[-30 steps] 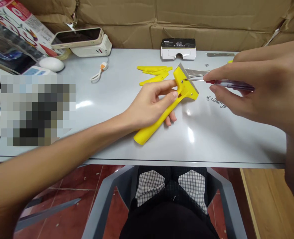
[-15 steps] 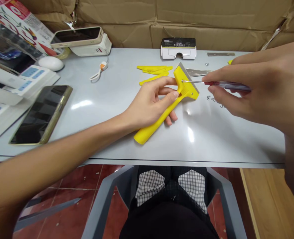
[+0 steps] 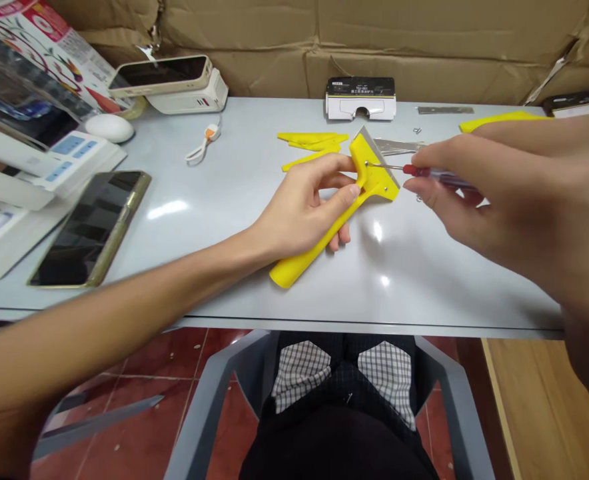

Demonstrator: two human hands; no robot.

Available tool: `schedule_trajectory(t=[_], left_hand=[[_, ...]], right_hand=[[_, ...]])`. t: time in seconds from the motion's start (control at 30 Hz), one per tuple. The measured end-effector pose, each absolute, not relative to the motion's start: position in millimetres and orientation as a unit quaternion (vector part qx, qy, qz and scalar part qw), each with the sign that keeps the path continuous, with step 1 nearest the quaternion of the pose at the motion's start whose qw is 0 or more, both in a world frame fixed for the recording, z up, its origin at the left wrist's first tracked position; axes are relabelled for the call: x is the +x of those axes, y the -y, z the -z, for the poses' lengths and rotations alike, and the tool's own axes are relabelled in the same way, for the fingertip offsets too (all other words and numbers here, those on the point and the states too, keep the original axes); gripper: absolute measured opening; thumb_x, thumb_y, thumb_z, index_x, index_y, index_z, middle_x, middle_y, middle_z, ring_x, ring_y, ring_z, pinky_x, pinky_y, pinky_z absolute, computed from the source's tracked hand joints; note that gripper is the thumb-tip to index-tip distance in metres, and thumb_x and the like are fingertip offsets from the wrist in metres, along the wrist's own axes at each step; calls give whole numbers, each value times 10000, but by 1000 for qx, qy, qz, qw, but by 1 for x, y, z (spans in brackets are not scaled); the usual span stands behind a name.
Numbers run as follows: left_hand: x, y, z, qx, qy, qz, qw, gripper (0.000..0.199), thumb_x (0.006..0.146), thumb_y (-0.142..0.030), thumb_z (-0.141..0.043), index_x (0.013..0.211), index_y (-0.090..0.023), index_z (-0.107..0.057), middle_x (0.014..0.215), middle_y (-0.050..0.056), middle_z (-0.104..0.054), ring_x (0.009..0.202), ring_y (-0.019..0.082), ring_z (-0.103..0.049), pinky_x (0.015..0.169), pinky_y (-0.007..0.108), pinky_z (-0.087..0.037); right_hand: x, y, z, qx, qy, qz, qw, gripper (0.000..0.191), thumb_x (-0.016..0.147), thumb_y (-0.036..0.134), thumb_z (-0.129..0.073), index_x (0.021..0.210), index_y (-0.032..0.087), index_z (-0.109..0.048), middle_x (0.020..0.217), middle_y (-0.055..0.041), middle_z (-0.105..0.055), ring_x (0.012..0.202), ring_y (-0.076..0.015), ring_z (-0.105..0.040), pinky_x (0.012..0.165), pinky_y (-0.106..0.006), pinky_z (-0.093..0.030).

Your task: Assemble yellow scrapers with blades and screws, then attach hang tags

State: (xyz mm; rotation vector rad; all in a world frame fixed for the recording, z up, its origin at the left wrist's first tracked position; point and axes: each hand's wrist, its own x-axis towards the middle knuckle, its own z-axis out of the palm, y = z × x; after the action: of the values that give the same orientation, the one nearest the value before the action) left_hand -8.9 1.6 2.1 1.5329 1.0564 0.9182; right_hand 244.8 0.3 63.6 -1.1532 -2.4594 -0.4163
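Note:
My left hand (image 3: 307, 203) is wrapped round a yellow scraper (image 3: 307, 261) near its head, with the handle slanting down to the left. A metal blade (image 3: 374, 148) runs along the scraper's upper right edge. Two screws show in the head. My right hand (image 3: 494, 187) pinches a screwdriver (image 3: 414, 171) with a red and clear handle; its tip meets the upper screw. Behind the scraper lie several yellow strips (image 3: 314, 140) and some loose metal blades (image 3: 398, 146). Small screws lie partly hidden by my right hand.
At the back stands a black and white box (image 3: 360, 100). A dark phone (image 3: 92, 230), a white mouse (image 3: 109, 128), a short white cable (image 3: 203, 144) and a phone on a white block (image 3: 189, 97) are on the left. Another yellow piece (image 3: 499, 120) is at the back right.
My right hand has shifted slightly left and its grip on the screwdriver has changed, now covering more of the small screws. The screwdriver tip stays at the upper screw.

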Motion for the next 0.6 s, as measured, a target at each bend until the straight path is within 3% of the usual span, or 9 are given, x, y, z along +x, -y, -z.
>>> schedule_trajectory(t=[0.13,0.23,0.27,0.37,0.43,0.53,0.6], left_hand=[[-9,2,-1,646,-447,-374,493,437,1109,-479,-712,1482,-255,-755,1127,92,-858,659,204,-805,440,276,-591],[-9,3,0,647,-454,-373,487,418,1119,-450,-694,1482,-253,-761,1144,102,-847,671,214,-816,458,297,-613],[-9,3,0,646,-454,-374,486,415,1120,-444,-695,1481,-252,-761,1156,106,-845,679,215,-820,464,299,-616],[-8,3,-1,643,-453,-378,488,403,1117,-439,-706,1470,-256,-766,1199,105,-850,671,201,-810,452,285,-599],[-8,3,-2,640,-454,-378,491,404,1108,-448,-725,1464,-261,-770,1260,106,-850,667,194,-806,441,283,-585],[-9,2,-1,634,-451,-382,499,426,1086,-478,-768,1455,-265,-766,1303,103,-851,680,195,-810,438,274,-577],[-10,1,1,630,-446,-386,505,445,1082,-498,-775,1460,-265,-754,1261,100,-862,686,199,-814,437,265,-574]], right_hand=[[244,-11,-56,-401,870,199,205,327,1101,475,-577,840,296,-660,603,20,-482,575,-203,-502,684,-414,-355],[247,-22,-53,-415,867,159,226,441,1081,382,-552,678,278,-405,550,30,-343,503,-165,-283,676,-431,-379],[248,-25,-53,-425,866,136,227,436,1079,367,-550,691,279,-370,547,33,-344,499,-165,-275,676,-430,-391],[251,-25,-54,-433,866,87,235,196,1048,398,-617,900,297,-537,658,29,-538,569,-214,-520,743,-448,-465],[252,-22,-57,-411,875,76,243,157,982,391,-673,1040,298,-560,800,16,-638,661,-241,-637,777,-465,-486],[253,-19,-62,-375,888,73,255,204,892,334,-706,1007,303,-541,921,1,-659,749,-256,-664,748,-466,-463],[254,-19,-66,-365,892,64,259,125,932,340,-711,975,307,-598,1005,-31,-676,821,-270,-662,761,-484,-474]])
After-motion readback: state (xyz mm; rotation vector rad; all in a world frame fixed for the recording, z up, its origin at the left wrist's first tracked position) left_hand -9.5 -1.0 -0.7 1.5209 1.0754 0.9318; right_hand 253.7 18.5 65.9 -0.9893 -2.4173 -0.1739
